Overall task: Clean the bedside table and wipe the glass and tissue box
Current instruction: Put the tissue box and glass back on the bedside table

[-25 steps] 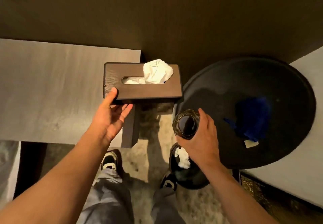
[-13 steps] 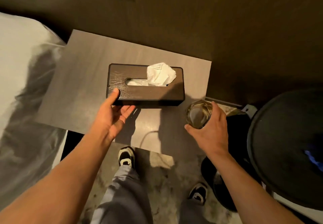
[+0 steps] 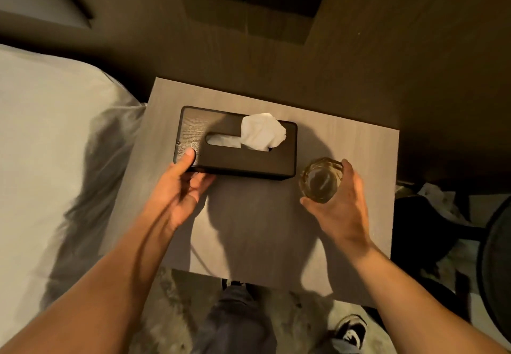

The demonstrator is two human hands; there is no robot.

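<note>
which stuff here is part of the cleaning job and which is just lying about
Job: grey wooden bedside table; dark brown wooden tissue box, left hand gripping it; clear drinking glass in right hand.

Lying about: white bed sheet; black round table.

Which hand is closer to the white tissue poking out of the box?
Left. The left hand grips the tissue box at its near-left corner, below-left of the tissue. The right hand holds the glass, off the box's right end, farther away.
</note>
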